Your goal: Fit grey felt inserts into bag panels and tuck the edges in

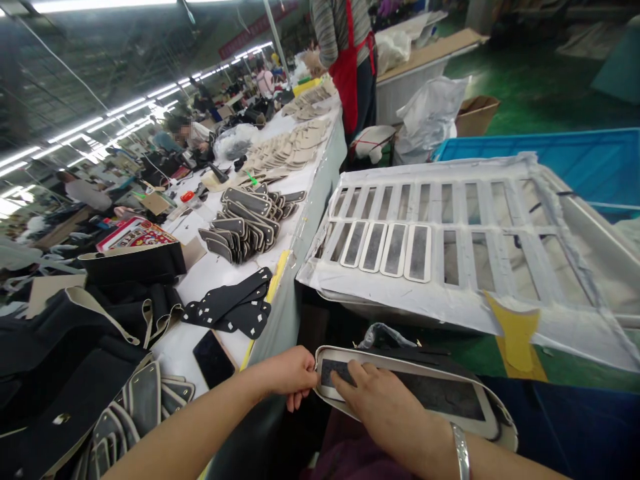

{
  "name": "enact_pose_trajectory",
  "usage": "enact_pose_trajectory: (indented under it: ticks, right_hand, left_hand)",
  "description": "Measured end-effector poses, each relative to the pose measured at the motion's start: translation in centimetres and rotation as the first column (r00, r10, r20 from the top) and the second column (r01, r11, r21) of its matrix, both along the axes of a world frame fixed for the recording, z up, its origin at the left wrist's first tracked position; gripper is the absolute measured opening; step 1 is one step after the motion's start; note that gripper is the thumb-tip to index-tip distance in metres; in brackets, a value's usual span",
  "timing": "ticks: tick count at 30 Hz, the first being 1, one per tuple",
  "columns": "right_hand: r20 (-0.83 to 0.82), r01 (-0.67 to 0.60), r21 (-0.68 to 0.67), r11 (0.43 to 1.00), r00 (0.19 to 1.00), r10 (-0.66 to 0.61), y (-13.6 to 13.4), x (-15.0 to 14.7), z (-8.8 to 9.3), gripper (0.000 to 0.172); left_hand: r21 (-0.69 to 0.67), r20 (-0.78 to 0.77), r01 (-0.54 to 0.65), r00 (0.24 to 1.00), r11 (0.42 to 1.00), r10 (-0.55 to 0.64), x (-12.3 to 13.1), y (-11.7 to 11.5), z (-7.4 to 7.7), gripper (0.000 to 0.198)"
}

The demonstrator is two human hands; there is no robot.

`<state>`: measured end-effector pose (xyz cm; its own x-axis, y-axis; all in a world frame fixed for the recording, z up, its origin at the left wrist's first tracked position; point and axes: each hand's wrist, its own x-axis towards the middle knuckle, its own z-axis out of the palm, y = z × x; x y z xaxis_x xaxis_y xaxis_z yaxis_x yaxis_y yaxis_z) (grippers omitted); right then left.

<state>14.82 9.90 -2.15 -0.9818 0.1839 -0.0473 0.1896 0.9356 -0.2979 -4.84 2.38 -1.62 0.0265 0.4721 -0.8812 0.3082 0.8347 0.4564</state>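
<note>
A long black bag piece (493, 390) with a cream rim lies across my lap. Set within its rim is a dark panel (435, 393) with a pale border. At the rim's left end, my left hand (296, 377) is closed with its fingers curled, pinching the edge. My right hand (383, 403), wearing a silver bracelet (461, 450), lies on the panel with its fingers stretched out and pressing down. Part of the panel is hidden under that hand. Just behind the bag piece shows a clear plastic-looking loop (383, 333).
A white slotted frame (400, 283) holds several pale-rimmed panels (417, 253). On the left table (197, 267) are stacked dark pieces (245, 223), black strips (233, 303), a phone (215, 360) and black bags (55, 373). Beyond stand a blue bin (545, 153) and a person in a red apron (350, 73).
</note>
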Motion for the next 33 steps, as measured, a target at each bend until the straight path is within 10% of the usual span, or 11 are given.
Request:
enact_pose_trajectory:
  ticks: [9, 20, 33]
  right_hand:
    - [-0.042, -0.055, -0.025, 0.998, 0.998, 0.054, 0.9, 0.4, -0.5, 0.054]
    - [0.012, -0.056, -0.163, 0.985, 0.998, 0.058, 1.5, 0.3, 0.5, 0.05]
    - [-0.022, -0.063, -0.175, 0.983, 0.998, 0.061, 1.9, 0.3, -0.5, 0.04]
  left_hand:
    - [0.096, 0.091, -0.162, 0.984, 0.982, 0.153, 0.2, -0.7, -0.2, 0.035]
    - [0.124, 0.013, -0.016, 1.0, 0.992, 0.014, -0.1, -0.1, -0.3, 0.026]
    - [0.164, 0.104, -0.236, 0.97, 0.958, 0.221, 0.9, -2.2, -1.2, 0.031]
